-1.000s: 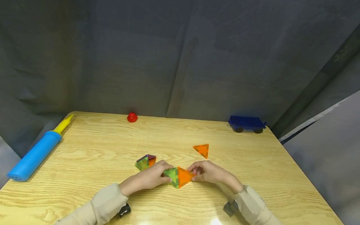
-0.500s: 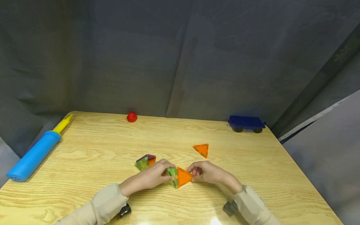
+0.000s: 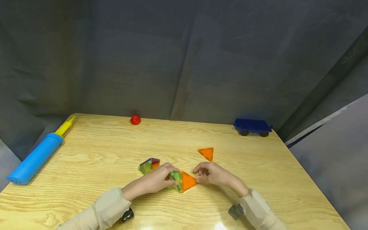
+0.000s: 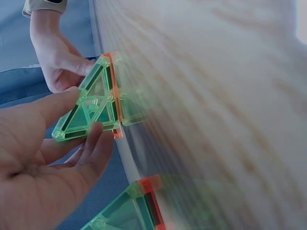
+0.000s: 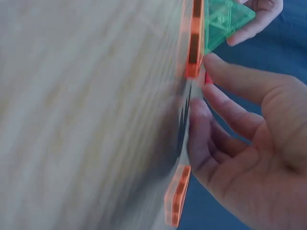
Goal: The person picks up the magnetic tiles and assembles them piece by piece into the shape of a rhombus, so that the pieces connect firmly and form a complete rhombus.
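Observation:
Between thumb and fingers, my left hand pinches a translucent green triangular magnetic tile. That tile is raised off the tabletop, its lower edge along an orange triangular magnetic tile lying flat. My right hand is at the orange tile's right corner, its thumb at or very near that corner and its other fingers loosely bent, apart from the tile. Left of my left hand stands a small assembly of green, orange and purple tiles, partly hidden by the hand. Another orange triangular tile lies beyond my right hand.
A blue hand pump with a yellow nozzle lies along the left table edge. Near the back edge are a small red domed object and a dark blue toy wagon. A dark curtain hangs behind the wooden table.
My left hand has tilted the green tile up from lying nearly flat beside the orange one. My right index finger has lifted away from the orange tile's corner.

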`<state>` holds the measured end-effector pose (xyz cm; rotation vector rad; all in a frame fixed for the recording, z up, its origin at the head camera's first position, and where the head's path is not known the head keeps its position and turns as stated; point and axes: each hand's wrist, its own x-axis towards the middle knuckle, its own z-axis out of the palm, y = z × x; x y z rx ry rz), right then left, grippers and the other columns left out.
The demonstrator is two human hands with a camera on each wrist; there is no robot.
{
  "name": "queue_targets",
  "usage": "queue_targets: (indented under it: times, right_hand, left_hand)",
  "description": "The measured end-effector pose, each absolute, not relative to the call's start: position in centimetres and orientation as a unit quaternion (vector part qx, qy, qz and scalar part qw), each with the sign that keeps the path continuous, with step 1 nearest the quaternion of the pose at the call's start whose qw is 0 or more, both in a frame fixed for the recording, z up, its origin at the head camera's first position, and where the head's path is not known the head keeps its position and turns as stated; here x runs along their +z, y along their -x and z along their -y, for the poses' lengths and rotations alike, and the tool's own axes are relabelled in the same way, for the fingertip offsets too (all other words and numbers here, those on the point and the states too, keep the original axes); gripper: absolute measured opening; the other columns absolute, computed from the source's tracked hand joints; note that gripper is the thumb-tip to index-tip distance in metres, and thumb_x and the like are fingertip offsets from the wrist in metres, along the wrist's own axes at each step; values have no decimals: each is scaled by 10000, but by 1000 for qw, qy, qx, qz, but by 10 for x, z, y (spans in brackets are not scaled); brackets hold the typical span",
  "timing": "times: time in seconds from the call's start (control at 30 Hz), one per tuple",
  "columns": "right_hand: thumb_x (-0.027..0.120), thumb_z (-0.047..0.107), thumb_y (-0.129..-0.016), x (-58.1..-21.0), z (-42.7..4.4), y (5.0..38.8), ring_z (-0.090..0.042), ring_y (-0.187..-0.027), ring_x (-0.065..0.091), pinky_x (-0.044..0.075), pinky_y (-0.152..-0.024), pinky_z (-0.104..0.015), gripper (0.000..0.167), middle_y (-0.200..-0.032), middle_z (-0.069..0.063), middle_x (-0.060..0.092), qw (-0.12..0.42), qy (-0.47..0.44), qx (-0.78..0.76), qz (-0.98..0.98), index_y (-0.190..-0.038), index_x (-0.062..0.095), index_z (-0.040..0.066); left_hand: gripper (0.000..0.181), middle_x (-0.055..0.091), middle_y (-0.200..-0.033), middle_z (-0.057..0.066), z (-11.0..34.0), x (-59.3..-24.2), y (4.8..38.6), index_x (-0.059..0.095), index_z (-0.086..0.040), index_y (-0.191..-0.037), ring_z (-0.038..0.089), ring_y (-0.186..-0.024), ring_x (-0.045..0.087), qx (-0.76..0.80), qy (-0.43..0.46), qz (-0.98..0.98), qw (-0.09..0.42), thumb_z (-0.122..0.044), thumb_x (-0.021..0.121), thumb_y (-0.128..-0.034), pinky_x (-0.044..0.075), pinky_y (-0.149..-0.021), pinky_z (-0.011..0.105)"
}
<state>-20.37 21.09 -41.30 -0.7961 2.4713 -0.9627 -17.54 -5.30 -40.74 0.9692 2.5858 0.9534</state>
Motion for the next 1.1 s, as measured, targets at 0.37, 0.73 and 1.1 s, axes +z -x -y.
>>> queue_targets:
  times: [0.37,0.73,1.1]
  right_hand:
    - [725,165,-848,-407,-229,223,-359,-1145,477,444,-916,-512,539,-1306,-194,486,69,232,-296,-924,-1316,510,4]
    - [711,156,-859,-415,-246,248,-443,-1294,351,279,-1056,-596,709,-1422,-278,362,101,195,-314,-924,-1428,335,-42]
    - [687,145,-871,-418,-254,263,-417,-1194,440,362,-991,-574,683,-1340,-280,446,110,199,-312,-923,-1412,330,-68]
  left_hand:
    - [456,553,-1220,135,54,-407,175,544,34,-1289,141,-917,502,326,-333,-877,111,-231,628,-927,465,-799,298]
    - [451,558,-1219,140,53,-407,175,547,34,-1285,195,-1006,532,322,-338,-878,105,-226,630,-926,473,-854,341]
    - [451,552,-1228,137,54,-407,174,549,24,-1287,257,-1108,529,323,-334,-878,111,-231,633,-924,464,-923,396]
